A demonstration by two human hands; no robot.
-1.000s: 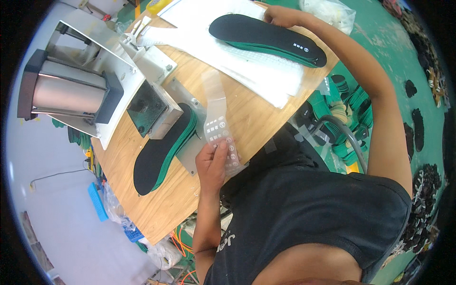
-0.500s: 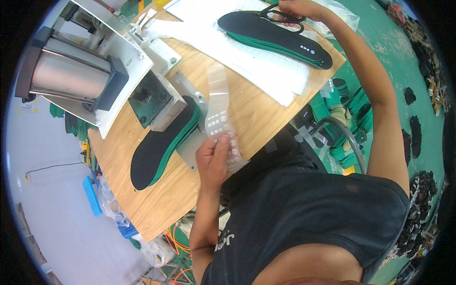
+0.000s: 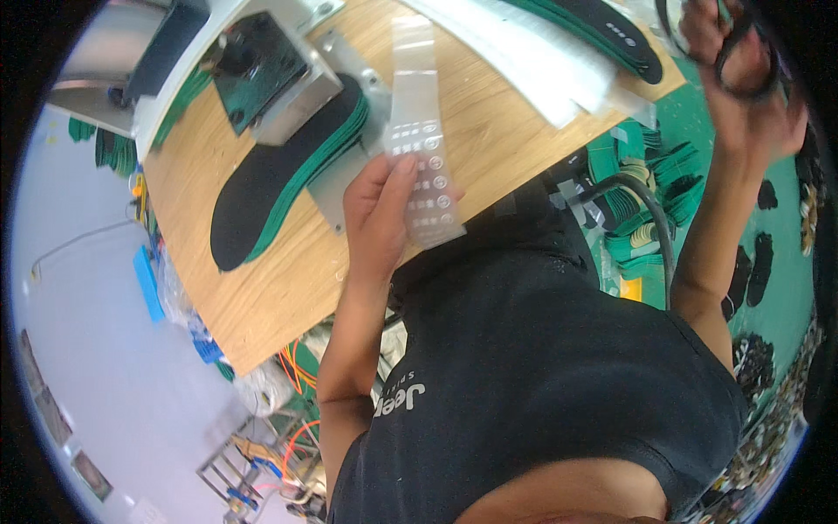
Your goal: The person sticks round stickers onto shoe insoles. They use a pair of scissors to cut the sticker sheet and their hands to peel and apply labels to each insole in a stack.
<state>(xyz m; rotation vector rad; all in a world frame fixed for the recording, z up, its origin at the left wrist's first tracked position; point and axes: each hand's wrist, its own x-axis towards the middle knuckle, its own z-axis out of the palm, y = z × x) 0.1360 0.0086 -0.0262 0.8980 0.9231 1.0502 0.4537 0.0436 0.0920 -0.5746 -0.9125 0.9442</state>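
My left hand pinches a clear film strip, thumb on top, at the front edge of the wooden table. White printed marks run in rows over the strip's lower part, and its plain upper end lies toward the far side. Raised at the upper right, past the table's edge, my right hand is blurred but closed round a pair of scissors. Their black handle loops show; the blades cannot be made out. Left of the film, a stack of black-and-green insoles rests partly under the press head's metal block.
More insoles lie on white sheets at the far right of the wooden table. Below its right edge are bundled green insoles and a curved grey tube. Dark scraps litter the green floor.
My right hand has lifted the scissors off the insoles at the far right and swung them rightward, past the table's edge. The left hand still holds the film, now turned flatter to view.
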